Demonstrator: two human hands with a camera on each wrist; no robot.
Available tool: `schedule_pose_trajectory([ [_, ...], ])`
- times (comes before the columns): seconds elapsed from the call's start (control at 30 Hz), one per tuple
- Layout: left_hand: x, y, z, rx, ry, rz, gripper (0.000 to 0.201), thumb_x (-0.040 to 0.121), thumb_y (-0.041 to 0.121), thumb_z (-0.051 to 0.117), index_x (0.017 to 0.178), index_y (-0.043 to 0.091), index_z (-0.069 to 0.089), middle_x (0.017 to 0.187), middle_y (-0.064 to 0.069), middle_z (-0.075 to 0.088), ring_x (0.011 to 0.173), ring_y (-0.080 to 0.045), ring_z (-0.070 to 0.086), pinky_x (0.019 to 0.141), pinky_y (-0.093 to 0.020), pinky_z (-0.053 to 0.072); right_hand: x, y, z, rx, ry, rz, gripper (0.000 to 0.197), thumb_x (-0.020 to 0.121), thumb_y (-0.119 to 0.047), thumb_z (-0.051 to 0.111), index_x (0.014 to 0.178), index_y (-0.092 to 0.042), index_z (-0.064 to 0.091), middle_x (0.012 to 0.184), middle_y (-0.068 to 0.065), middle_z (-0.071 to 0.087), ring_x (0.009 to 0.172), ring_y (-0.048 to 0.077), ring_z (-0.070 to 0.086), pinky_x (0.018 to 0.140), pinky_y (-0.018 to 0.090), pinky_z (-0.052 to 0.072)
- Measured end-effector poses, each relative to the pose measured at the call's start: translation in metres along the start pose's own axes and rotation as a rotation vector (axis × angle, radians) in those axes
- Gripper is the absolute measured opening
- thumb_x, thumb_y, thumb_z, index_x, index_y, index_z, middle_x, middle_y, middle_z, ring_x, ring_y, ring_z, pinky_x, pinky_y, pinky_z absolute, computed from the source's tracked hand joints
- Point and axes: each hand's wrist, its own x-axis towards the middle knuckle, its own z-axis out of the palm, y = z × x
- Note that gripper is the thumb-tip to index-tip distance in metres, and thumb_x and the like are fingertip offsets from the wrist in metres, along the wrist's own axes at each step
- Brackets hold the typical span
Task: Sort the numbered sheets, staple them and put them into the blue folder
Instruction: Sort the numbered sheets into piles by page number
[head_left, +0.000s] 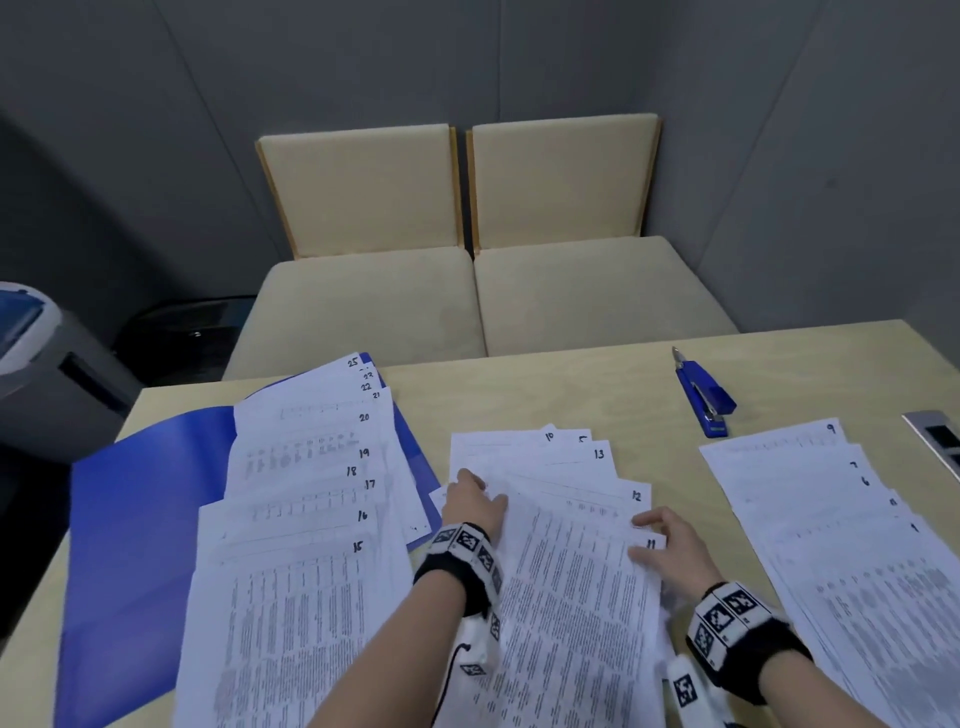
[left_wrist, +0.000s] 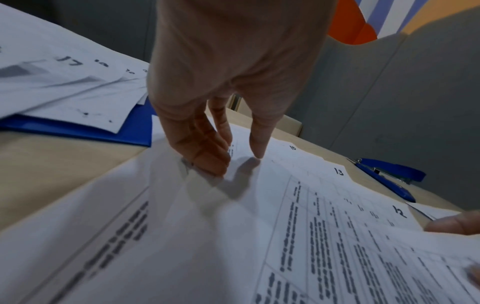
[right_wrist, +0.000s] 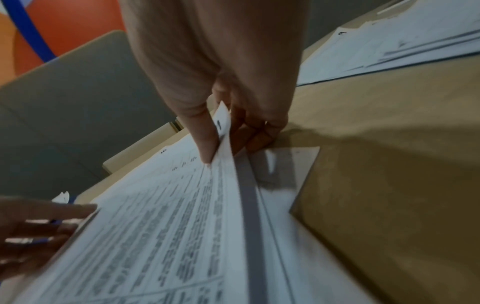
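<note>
Sheets numbered 10 to 13 (head_left: 561, 499) lie fanned at centre frame on the desk (head_left: 597, 384). I see my left hand (head_left: 475, 501) pressing their left edge, fingers straight. My right hand (head_left: 670, 543) pinches sheet 11's corner (right_wrist: 223, 121), thumb on top. Blue folder (head_left: 130, 545) lies open at left under sheets 15 to 25 (head_left: 306, 499). Stapler (head_left: 706, 397) sits at upper right.

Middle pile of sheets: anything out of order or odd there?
Yes. In the middle pile the corner numbers run 11, 12, 13 going back, then a sheet marked 5 sits beside 10 at the far end, out of sequence. The right hand pinches the corner of sheet 11; the left hand presses the pile.
</note>
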Motion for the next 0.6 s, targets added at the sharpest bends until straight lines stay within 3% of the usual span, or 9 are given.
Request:
schedule_pose_trajectory([
  [0.1,0.0,0.001,0.004,-0.057,-0.019,-0.03,0.027,0.086,0.026,0.062,0.104,0.014,0.046,0.1,-0.004,0.056,0.084,-0.021,0.053,0.067,-0.027,0.04,0.001,-0.001,0.001,-0.049,-0.031,-0.023,0.025,0.077,0.0,0.071,0.096,-0.013,0.061,0.106,0.005,0.056,0.105,0.02,0.05,0.083,0.027,0.038],
  [0.2,0.002,-0.002,0.006,-0.157,-0.044,-0.038,0.015,0.082,0.023,0.065,0.087,0.016,0.053,0.088,-0.001,0.06,0.078,-0.019,0.056,0.067,-0.026,0.046,0.005,-0.001,0.003,-0.018,-0.053,-0.015,0.023,0.077,-0.001,0.071,0.089,-0.018,0.061,0.108,0.008,0.057,0.101,0.025,0.056,0.083,0.03,0.044],
  [0.37,0.005,-0.014,-0.004,-0.416,-0.006,0.008,0.032,0.079,0.034,0.073,0.062,0.018,0.05,0.06,0.002,0.052,0.058,-0.016,0.048,0.06,-0.024,0.039,0.008,0.004,0.0,0.017,-0.061,0.025,0.027,0.073,-0.006,0.078,0.088,-0.019,0.059,0.099,0.026,0.064,0.093,0.039,0.063,0.085,0.047,0.051],
  [0.47,0.008,-0.022,-0.014,-0.442,0.023,0.023,0.035,0.076,0.034,0.076,0.057,0.017,0.052,0.054,0.001,0.053,0.054,-0.019,0.049,0.061,-0.033,0.046,0.007,0.005,-0.001,-0.017,-0.122,0.026,0.02,0.075,-0.004,0.076,0.089,-0.011,0.064,0.093,0.023,0.069,0.089,0.036,0.067,0.086,0.051,0.053],
  [0.53,0.008,-0.026,-0.018,-0.412,0.037,0.039,0.036,0.077,0.033,0.076,0.055,0.016,0.053,0.053,0.0,0.055,0.054,-0.021,0.053,0.064,-0.039,0.054,0.005,0.005,-0.001,0.003,-0.112,0.027,0.015,0.075,-0.003,0.075,0.087,-0.006,0.066,0.086,0.017,0.071,0.085,0.032,0.068,0.084,0.049,0.055],
  [0.6,0.007,-0.029,-0.02,-0.386,0.055,0.068,0.036,0.078,0.033,0.074,0.054,0.016,0.054,0.053,0.001,0.056,0.056,-0.021,0.054,0.067,-0.04,0.056,0.002,0.002,-0.002,-0.007,-0.101,0.016,0.013,0.077,-0.004,0.074,0.086,-0.006,0.065,0.07,0.005,0.064,0.071,0.022,0.062,0.072,0.035,0.052],
])
